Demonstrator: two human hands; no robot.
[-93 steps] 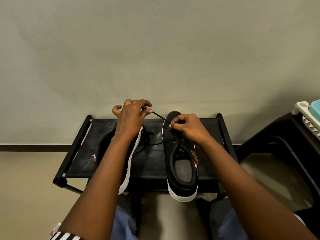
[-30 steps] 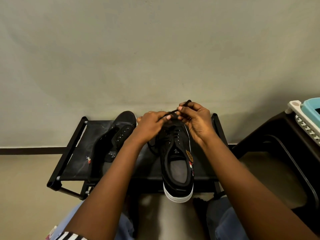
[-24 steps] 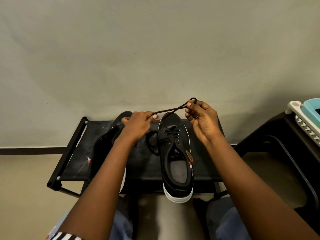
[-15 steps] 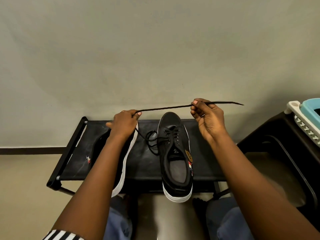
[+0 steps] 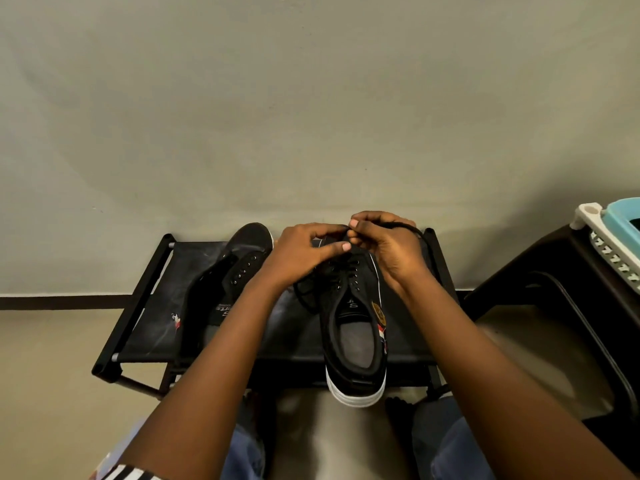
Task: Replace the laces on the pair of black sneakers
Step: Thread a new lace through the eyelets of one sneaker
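Nearest you, the right sneaker (image 5: 355, 327) sits heel-out over the front edge of the black fabric surface (image 5: 156, 306), its opening facing you so the eyelets stay within reach. Over its toe end your left hand (image 5: 301, 252) and right hand (image 5: 391, 247) meet, fingers curled and pinching the black lace (image 5: 407, 228), likely to guide its tip toward an eyelet, with slack looped beside the shoe. Further left, the other sneaker (image 5: 239, 268) lies unlaced, waiting its turn near the wall (image 5: 311, 98).
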